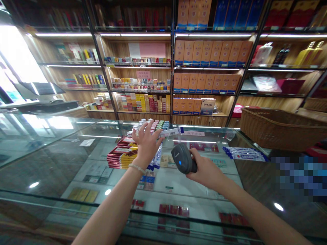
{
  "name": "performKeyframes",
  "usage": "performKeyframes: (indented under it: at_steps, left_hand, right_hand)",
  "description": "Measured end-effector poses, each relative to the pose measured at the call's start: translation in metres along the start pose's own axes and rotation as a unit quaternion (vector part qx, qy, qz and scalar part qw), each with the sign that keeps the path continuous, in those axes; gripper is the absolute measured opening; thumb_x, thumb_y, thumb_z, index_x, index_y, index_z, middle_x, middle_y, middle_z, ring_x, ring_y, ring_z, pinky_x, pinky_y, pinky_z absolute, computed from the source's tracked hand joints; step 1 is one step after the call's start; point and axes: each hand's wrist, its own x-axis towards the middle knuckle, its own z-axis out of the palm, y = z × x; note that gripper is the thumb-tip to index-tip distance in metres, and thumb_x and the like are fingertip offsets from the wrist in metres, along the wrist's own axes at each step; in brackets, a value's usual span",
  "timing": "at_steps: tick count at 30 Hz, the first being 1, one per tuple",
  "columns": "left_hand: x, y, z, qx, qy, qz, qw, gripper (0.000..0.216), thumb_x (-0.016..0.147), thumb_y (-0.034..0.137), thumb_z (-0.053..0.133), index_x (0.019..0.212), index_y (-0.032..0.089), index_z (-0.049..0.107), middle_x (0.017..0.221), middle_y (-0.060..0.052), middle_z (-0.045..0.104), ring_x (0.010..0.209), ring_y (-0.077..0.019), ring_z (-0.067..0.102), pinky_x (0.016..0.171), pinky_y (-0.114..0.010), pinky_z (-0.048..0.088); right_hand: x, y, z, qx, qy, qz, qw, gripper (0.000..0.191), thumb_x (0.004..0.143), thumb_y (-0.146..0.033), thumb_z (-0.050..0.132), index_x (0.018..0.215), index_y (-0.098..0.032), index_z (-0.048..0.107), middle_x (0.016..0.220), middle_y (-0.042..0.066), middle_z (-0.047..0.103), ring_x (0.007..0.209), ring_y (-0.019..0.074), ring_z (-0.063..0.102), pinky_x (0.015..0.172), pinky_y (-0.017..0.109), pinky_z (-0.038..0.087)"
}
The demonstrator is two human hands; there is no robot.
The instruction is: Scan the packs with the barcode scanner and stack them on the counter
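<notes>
Over the glass counter, my left hand (147,143) pinches one end of a slim blue-and-white packet (170,132), its printed side showing. My right hand (205,168) is wrapped round the grip of a dark barcode scanner (182,158) with a blue light on it. The scanner's head points left, just below the packet and apart from it. Under and beside my left wrist lie stacked red-and-yellow packets (119,157) and more blue-and-white packets (157,158), partly hidden by my hand. Behind my fingers stand rows of small containers with white, pink and green tops (160,125).
A pile of blue-and-white packets (245,154) lies on the counter's right part, before a wicker basket (278,127). A paper slip (87,142) rests on the glass counter (84,163) at left. Shelves with orange boxes (206,83) line the back wall.
</notes>
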Motion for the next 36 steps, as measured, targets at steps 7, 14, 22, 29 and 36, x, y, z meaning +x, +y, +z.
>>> performKeyframes:
  at_steps: [7,14,22,29,36]
  left_hand:
    - [-0.001,0.001,0.002,-0.010,0.005,0.005,1.000,0.024,0.092,0.047,0.068,0.111,0.034,0.074,0.159,-0.008,0.051,0.145,-0.0352,0.041,0.122,-0.067,0.006]
    - [-0.001,0.002,0.002,-0.018,-0.005,-0.003,1.000,0.023,0.092,0.045,0.069,0.112,0.034,0.075,0.159,-0.008,0.051,0.146,-0.0356,0.040,0.122,-0.067,0.006]
    - [0.000,0.003,0.000,-0.028,-0.009,-0.002,1.000,0.024,0.092,0.044,0.068,0.113,0.035,0.075,0.159,-0.007,0.051,0.146,-0.0358,0.041,0.123,-0.067,0.006]
    - [0.000,0.004,0.002,-0.039,-0.004,-0.005,0.999,0.025,0.093,0.046,0.066,0.113,0.035,0.075,0.158,-0.008,0.052,0.145,-0.0354,0.041,0.122,-0.067,0.007]
    - [0.000,0.007,0.001,-0.031,-0.007,0.004,0.999,0.023,0.091,0.043,0.069,0.112,0.034,0.075,0.157,-0.009,0.053,0.144,-0.0358,0.042,0.121,-0.067,0.008]
  right_hand:
    - [0.000,-0.004,-0.001,-0.055,0.005,0.014,0.998,0.047,0.076,-0.032,0.072,0.117,-0.021,0.052,0.099,0.011,0.076,0.086,0.0291,0.073,0.065,0.028,0.034]
    - [0.000,-0.004,-0.002,-0.013,0.012,-0.001,1.000,0.053,0.075,-0.030,0.071,0.122,-0.021,0.047,0.103,0.008,0.076,0.087,0.0270,0.072,0.066,0.028,0.035]
    - [0.000,0.003,-0.007,-0.089,0.026,-0.041,0.995,0.041,0.079,-0.032,0.065,0.117,-0.022,0.055,0.110,0.006,0.069,0.092,0.0249,0.070,0.068,0.030,0.038]
    - [0.011,0.020,-0.008,-0.201,0.061,-0.016,0.978,0.043,0.082,-0.036,0.064,0.121,-0.023,0.055,0.124,0.009,0.058,0.112,0.0265,0.063,0.068,0.030,0.042]
    - [0.016,0.030,-0.002,-0.237,0.051,0.026,0.970,0.038,0.086,-0.035,0.063,0.122,-0.023,0.055,0.124,0.009,0.056,0.108,0.0249,0.063,0.069,0.031,0.046]
